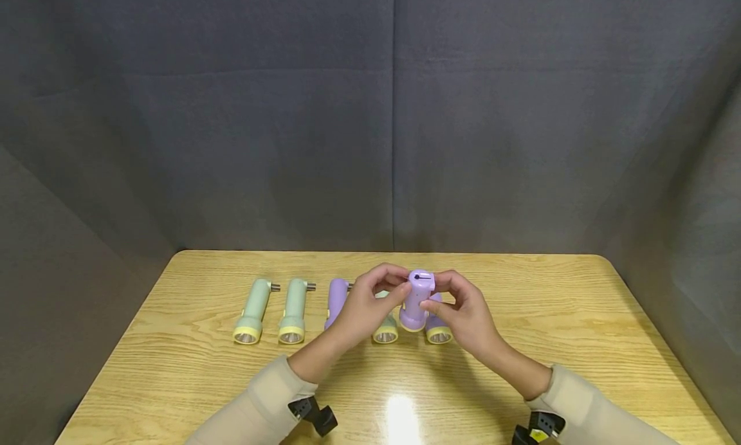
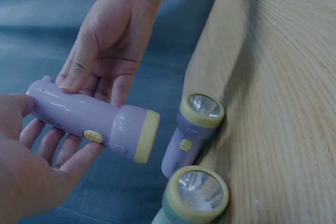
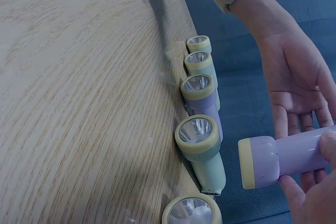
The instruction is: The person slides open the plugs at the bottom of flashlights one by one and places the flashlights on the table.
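Both hands hold a purple flashlight (image 1: 413, 305) with a yellow rim, raised over the row of flashlights. Its tail end, with a dark slot, faces up in the head view, and its lens end points down. My left hand (image 1: 363, 307) grips it from the left, thumb and fingers near the tail; a yellow switch (image 2: 93, 136) shows close to its fingertips. From the right, my right hand (image 1: 466, 311) pinches the body between thumb and fingers. Behind the held one stand a green flashlight (image 1: 386, 334) and another purple flashlight (image 1: 438, 334), both partly covered.
To the left lie two green flashlights (image 1: 294, 308) with metal prongs sticking out at their tails. A purple flashlight (image 1: 337, 298), also with prongs, is partly hidden by the left arm. All rest on a wooden table (image 1: 191, 342) before a grey cloth backdrop (image 1: 289, 143).
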The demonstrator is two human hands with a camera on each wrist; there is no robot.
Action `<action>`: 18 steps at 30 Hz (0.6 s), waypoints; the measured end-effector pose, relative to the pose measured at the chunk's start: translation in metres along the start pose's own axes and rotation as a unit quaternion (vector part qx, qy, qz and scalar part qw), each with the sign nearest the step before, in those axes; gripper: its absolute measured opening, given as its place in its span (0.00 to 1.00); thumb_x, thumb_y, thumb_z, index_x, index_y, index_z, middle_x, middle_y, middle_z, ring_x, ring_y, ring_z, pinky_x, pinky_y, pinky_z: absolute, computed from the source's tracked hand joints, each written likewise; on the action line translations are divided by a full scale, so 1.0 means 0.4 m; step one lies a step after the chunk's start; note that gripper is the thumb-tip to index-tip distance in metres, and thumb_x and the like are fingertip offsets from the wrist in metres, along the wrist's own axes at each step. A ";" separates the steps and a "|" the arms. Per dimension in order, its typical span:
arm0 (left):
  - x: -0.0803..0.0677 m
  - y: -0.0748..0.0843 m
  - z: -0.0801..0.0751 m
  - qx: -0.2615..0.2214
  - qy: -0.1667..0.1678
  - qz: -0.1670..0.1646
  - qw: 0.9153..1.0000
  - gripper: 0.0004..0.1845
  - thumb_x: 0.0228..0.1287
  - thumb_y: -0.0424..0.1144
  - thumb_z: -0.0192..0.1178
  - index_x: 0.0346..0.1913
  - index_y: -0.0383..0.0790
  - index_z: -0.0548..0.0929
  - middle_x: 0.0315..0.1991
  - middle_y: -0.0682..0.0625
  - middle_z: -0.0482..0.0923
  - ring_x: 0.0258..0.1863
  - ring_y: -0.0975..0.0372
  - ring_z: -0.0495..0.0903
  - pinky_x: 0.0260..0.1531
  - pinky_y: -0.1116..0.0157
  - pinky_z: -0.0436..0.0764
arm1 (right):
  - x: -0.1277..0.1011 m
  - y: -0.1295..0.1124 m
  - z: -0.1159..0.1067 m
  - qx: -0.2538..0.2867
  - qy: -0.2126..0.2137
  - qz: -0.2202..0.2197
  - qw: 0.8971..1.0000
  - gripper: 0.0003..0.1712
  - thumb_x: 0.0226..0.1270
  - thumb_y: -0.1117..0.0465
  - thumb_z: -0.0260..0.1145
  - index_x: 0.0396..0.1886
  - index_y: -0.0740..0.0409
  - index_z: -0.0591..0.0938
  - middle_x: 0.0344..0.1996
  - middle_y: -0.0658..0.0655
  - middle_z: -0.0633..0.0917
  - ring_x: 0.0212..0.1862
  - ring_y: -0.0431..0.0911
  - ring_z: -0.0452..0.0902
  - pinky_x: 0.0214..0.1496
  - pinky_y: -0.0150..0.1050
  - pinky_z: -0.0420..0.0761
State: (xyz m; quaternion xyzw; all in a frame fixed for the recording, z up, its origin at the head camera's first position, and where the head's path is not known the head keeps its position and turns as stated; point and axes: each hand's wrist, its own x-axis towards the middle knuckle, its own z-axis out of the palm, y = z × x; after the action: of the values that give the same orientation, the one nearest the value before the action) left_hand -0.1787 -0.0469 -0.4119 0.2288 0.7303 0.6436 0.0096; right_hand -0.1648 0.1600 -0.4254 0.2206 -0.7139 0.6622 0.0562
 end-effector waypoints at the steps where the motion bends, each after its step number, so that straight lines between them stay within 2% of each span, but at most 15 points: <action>1: 0.001 0.005 0.000 -0.001 -0.001 -0.009 1.000 0.12 0.74 0.35 0.61 0.56 0.36 0.82 0.45 0.44 0.83 0.46 0.59 0.82 0.54 0.58 0.81 | 0.000 0.000 0.000 0.000 0.000 -0.001 1.000 0.16 0.62 0.77 0.70 0.49 0.72 0.78 0.44 0.48 0.83 0.48 0.42 0.79 0.44 0.35 0.87; 5: 0.005 0.028 0.002 -0.030 -0.005 -0.054 0.998 0.12 0.75 0.36 0.61 0.56 0.34 0.81 0.45 0.43 0.81 0.44 0.59 0.82 0.50 0.59 0.85 | -0.001 0.001 0.000 0.001 -0.001 -0.005 1.000 0.16 0.62 0.77 0.70 0.49 0.72 0.78 0.44 0.49 0.83 0.48 0.42 0.79 0.43 0.35 0.87; 10: 0.015 0.049 0.002 -0.079 -0.002 -0.108 0.991 0.10 0.74 0.35 0.61 0.50 0.31 0.82 0.45 0.44 0.81 0.43 0.61 0.83 0.50 0.57 0.86 | -0.001 0.001 0.001 0.001 -0.005 -0.017 1.000 0.15 0.62 0.77 0.70 0.48 0.72 0.78 0.43 0.49 0.82 0.48 0.41 0.80 0.42 0.35 0.87; 18: 0.023 0.074 -0.004 -0.070 -0.008 -0.147 0.987 0.08 0.72 0.35 0.61 0.45 0.32 0.82 0.45 0.44 0.82 0.44 0.60 0.82 0.49 0.54 0.86 | -0.002 0.000 0.004 0.007 -0.013 -0.022 1.000 0.15 0.61 0.77 0.70 0.47 0.72 0.79 0.42 0.48 0.82 0.47 0.41 0.80 0.41 0.35 0.87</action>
State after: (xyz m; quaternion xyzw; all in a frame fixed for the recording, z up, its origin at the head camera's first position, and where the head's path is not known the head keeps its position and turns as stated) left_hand -0.1778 -0.0431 -0.3809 0.1230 0.7086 0.6833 0.1259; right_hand -0.1639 0.1587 -0.4259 0.2448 -0.7052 0.6627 0.0602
